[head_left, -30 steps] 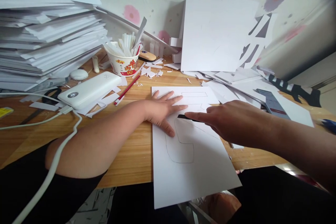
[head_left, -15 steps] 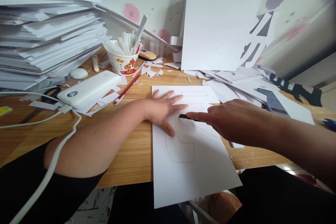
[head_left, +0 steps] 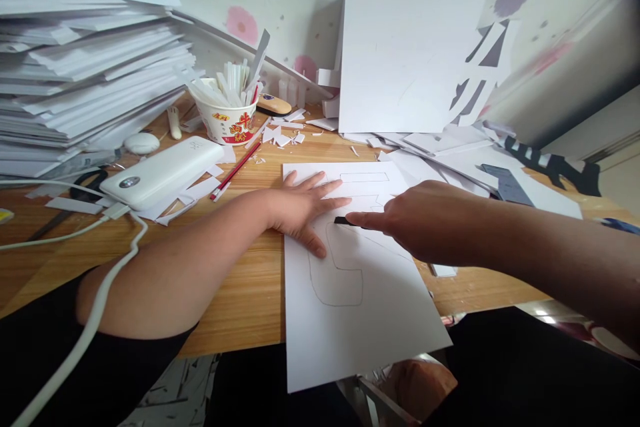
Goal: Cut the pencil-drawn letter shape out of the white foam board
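Note:
A white board (head_left: 330, 340) with pencilled outlines lies on the wooden table, its near end jutting past the front edge. My left hand (head_left: 303, 210) is spread flat on the board, fingers apart, its thumb over the curved outline. Just to its right, my right hand (head_left: 410, 220) is closed around a utility knife (head_left: 343, 221), index finger stretched along the top. Only the knife's dark front part shows; my fingers hide the rest. Its tip is at the upper end of the curved outline. A drawn rectangle is near the board's far edge.
A tall stack of white sheets (head_left: 90, 73) stands at left. Nearby are a white power bank (head_left: 163, 173) with a cable, scissors (head_left: 90, 183), a red pencil (head_left: 237, 170) and a paper tub (head_left: 225, 117) of strips. A white panel (head_left: 400, 60) and a phone (head_left: 506, 183) are at right.
The whole view has shifted slightly, so everything appears a little further left. Both hands keep their places on the board, with the knife at nearly the same spot on the outline.

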The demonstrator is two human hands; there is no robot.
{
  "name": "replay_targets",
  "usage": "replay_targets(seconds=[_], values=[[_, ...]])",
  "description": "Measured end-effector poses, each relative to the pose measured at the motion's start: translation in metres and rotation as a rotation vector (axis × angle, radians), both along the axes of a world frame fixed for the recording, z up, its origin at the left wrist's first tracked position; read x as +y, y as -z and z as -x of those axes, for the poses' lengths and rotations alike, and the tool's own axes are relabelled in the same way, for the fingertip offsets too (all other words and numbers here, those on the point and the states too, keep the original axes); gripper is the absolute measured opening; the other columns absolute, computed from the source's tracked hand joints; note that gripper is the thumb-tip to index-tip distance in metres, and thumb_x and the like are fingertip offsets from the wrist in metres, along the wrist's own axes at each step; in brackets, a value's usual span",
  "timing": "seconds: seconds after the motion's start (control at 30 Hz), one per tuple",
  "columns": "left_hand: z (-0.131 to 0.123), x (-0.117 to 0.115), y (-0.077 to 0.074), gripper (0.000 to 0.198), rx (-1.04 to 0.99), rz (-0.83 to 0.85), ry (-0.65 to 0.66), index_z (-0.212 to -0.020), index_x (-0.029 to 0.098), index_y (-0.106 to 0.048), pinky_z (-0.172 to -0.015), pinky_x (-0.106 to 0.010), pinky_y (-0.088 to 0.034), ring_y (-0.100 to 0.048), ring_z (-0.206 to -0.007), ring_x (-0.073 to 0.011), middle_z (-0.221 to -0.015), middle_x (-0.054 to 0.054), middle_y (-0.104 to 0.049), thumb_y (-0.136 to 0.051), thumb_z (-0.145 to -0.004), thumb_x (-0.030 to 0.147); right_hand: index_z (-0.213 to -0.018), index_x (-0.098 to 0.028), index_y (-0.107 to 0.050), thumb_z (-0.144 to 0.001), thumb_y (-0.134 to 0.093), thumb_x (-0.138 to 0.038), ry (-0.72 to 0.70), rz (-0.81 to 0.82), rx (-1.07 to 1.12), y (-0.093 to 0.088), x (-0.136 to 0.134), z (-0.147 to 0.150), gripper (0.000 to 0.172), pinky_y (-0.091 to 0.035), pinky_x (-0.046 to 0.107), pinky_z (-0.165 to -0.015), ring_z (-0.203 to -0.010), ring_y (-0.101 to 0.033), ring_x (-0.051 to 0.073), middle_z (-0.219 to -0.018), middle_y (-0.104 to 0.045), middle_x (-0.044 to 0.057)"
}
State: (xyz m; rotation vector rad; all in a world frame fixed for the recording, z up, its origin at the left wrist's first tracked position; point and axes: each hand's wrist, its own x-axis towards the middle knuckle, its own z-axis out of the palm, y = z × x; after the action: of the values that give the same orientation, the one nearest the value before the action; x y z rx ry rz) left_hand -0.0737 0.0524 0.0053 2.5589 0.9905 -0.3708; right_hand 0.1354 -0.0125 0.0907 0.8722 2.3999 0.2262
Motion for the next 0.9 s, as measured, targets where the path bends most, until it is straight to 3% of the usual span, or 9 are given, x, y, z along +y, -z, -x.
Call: replay_targets(seconds=[0.37,0.5,0.67,0.9], values=[[0.000,0.002,0.002,0.111,0.023,-0.003,0.010,-0.156,0.044,-0.011,-0.112,-0.072,0.007,0.015,-0.150,-0.0407,-0.166,0.000,0.012,-0.070,-0.066,0.071,-0.145,-0.036,-0.048,-0.088,-0.054,-0.012,-0.007,-0.031,0.049,0.007,-0.007,-0.021,0.063,-0.017,0.027,-0.047,-0.054,-0.064,0.018,-0.063,-0.062,0.003],[-0.001,0.002,0.001,0.111,0.047,-0.011,0.013,-0.157,0.044,-0.010,-0.112,-0.071,0.008,0.015,-0.150,-0.0404,-0.166,0.000,0.012,-0.068,-0.067,0.073,-0.146,-0.036,-0.047,-0.089,-0.054,-0.014,-0.006,-0.033,0.048,0.011,-0.006,-0.028,0.062,-0.016,0.027,-0.049,-0.052,-0.060,0.017,-0.064,-0.062,0.003],[-0.001,0.001,0.000,0.109,0.042,-0.020,0.023,-0.157,0.042,-0.011,-0.112,-0.071,0.006,0.013,-0.150,-0.0409,-0.166,-0.002,0.012,-0.065,-0.068,0.075,-0.149,-0.042,-0.040,-0.082,-0.059,-0.009,0.010,-0.021,0.009,0.014,-0.005,-0.036,0.077,-0.019,0.025,-0.050,-0.049,-0.053,0.013,-0.071,-0.067,0.002],[-0.002,0.001,-0.001,0.109,0.061,-0.017,0.008,-0.157,0.043,-0.010,-0.112,-0.070,0.008,0.013,-0.151,-0.0408,-0.166,-0.001,0.011,-0.066,-0.068,0.074,-0.150,-0.037,-0.041,-0.078,-0.058,-0.003,0.039,0.016,0.037,0.013,-0.012,-0.044,0.081,-0.021,0.025,-0.049,-0.043,-0.044,0.010,-0.069,-0.066,0.000]])
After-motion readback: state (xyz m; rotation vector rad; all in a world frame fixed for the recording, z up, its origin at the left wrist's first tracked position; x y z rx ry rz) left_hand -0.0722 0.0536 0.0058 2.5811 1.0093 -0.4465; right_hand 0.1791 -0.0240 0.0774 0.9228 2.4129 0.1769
